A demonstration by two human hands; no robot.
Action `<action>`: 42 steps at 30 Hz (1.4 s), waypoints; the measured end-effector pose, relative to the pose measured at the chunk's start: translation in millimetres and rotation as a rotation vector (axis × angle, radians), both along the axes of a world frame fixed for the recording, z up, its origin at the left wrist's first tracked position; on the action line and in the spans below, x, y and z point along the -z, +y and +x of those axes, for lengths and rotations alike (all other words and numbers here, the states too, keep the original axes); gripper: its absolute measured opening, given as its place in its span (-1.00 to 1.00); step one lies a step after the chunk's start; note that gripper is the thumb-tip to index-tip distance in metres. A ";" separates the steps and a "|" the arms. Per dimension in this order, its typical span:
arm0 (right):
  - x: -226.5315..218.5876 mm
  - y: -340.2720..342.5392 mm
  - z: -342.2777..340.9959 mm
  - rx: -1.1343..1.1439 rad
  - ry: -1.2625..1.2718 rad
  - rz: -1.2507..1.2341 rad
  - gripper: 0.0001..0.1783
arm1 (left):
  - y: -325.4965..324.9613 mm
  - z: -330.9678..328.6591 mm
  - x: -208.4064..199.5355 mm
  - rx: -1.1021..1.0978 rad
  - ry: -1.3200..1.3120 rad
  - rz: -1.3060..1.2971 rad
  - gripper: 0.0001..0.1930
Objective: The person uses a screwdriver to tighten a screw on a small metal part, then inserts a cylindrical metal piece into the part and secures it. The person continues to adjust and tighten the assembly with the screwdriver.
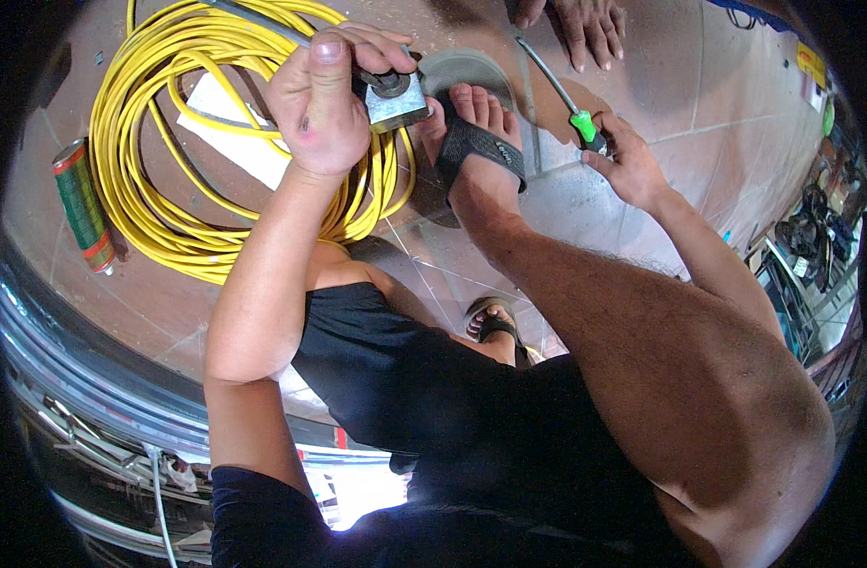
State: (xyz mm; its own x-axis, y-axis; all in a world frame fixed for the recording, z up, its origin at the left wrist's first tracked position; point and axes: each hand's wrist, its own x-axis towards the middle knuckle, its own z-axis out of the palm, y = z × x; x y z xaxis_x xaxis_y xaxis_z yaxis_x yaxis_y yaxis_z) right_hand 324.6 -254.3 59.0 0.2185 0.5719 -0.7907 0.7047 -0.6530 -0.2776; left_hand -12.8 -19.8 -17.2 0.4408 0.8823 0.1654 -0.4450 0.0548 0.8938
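Head view: the left hand (321,109) curls its fingers over a metal block (400,106); the right hand (632,163) is closed round a screwdriver's (582,123) handle. Below, a sandalled foot (485,180) stands near coiled yellow cable (135,204); beyond, another person's hand (592,30).

Can (85,206) left of coil (130,185), screwdriver (580,121) right

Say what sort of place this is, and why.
Likely a workshop or repair space, though not certain: a coil of yellow cable or hose and a green-and-red can lie on the tiled floor, and the right hand holds a green-handled screwdriver.
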 end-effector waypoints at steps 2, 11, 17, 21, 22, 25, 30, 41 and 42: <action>0.6 0.4 0.7 -0.002 0.008 -0.008 -0.49 | -0.2 -1.1 0.7 0.006 0.043 0.020 -0.46; 4.2 -8.3 8.6 0.009 0.032 0.059 -0.49 | -0.5 -3.5 1.4 0.021 0.122 -0.001 -0.48; -32.3 19.8 10.0 0.387 0.079 0.505 -0.56 | -3.7 1.7 -4.1 -0.001 0.035 -0.109 -0.52; -86.4 90.2 24.5 0.406 0.201 0.643 -0.53 | -4.0 -0.4 -9.3 0.020 0.126 -0.139 -0.45; -101.8 110.3 30.1 0.362 0.327 0.642 -0.53 | -4.1 -1.1 -10.1 0.027 0.138 -0.152 -0.45; -146.2 165.7 46.1 0.301 0.402 0.705 -0.53 | -3.6 -0.9 -9.6 0.018 0.158 -0.084 -0.45; -160.5 189.2 -4.8 0.017 0.379 0.715 -0.56 | -6.4 2.4 -5.3 -0.117 0.188 -0.010 -0.47; -129.7 208.8 -84.4 -0.197 0.602 1.060 -0.54 | -5.1 5.3 0.7 -0.111 0.093 0.028 -0.41; -123.7 205.7 -82.5 -0.213 0.531 1.099 -0.55 | -5.0 5.3 0.6 -0.115 0.119 0.039 -0.41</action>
State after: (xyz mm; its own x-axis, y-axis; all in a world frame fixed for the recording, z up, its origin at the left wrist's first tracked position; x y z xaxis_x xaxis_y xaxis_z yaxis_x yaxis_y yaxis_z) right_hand 242.1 -48.6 182.6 -0.1608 0.9725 0.1687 0.4014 0.2206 -0.8889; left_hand -7.6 -24.9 -17.8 0.3559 0.9219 0.1530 -0.3376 -0.0258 0.9409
